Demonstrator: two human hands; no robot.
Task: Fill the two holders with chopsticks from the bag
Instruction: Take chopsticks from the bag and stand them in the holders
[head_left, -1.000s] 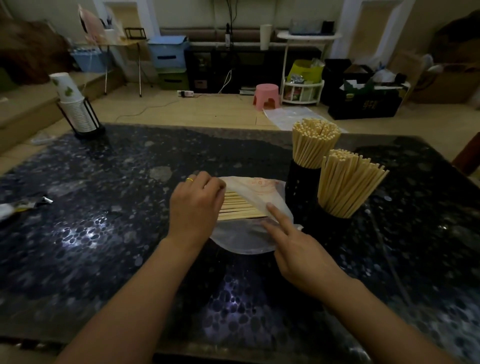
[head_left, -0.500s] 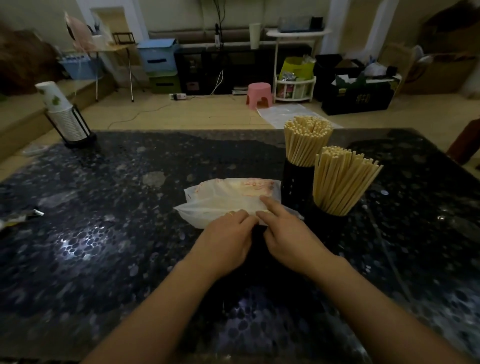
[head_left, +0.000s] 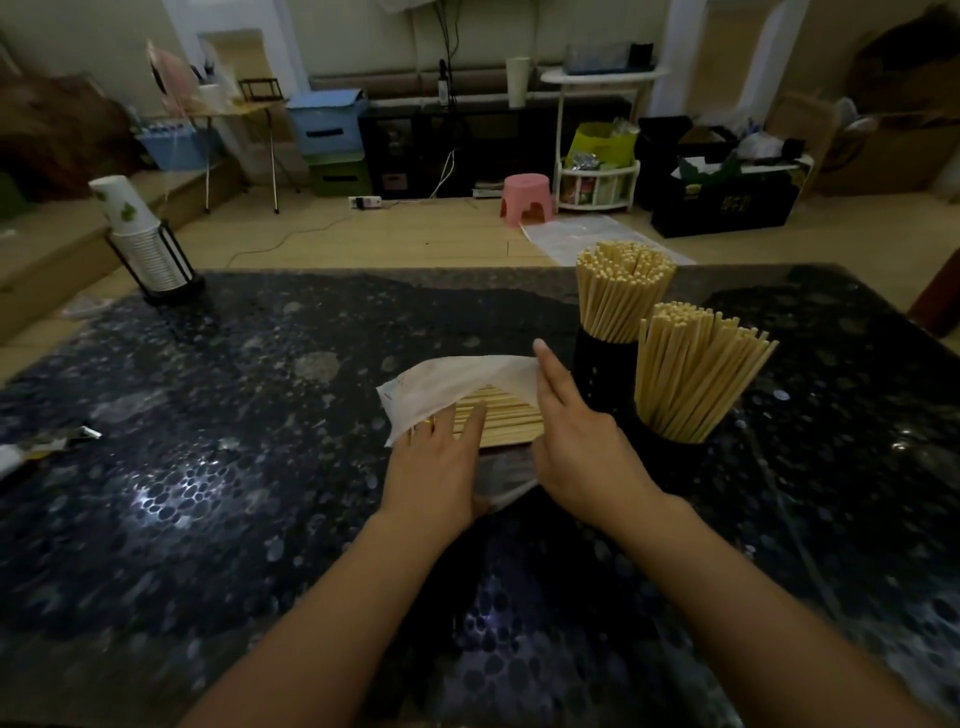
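My left hand (head_left: 434, 467) lies flat with the fingers straight, reaching into the open mouth of the bag (head_left: 447, 384) and pressing on the loose chopsticks (head_left: 501, 418) inside; the fingertips are hidden under the plastic. My right hand (head_left: 576, 441) stands just beside it at 3 o'clock, fingers straight and together, lifting the bag's top layer so that the plastic drapes over the fingers' left side. Neither hand curls round anything. The bag lies on the dark speckled counter (head_left: 234, 467), and its chopsticks lie flat, side by side, running left to right.

From the bag at 2 o'clock stands the far holder (head_left: 602, 358), black and crammed with upright chopsticks. At 3 o'clock stands the near holder (head_left: 670, 441), also black, its chopsticks fanning to the right. The two holders stand just beside each other, and my right hand is just beside the far one.

Well apart at 10 o'clock, near the counter's far left corner, a stack of paper cups (head_left: 137, 234) sits in a black wire stand.
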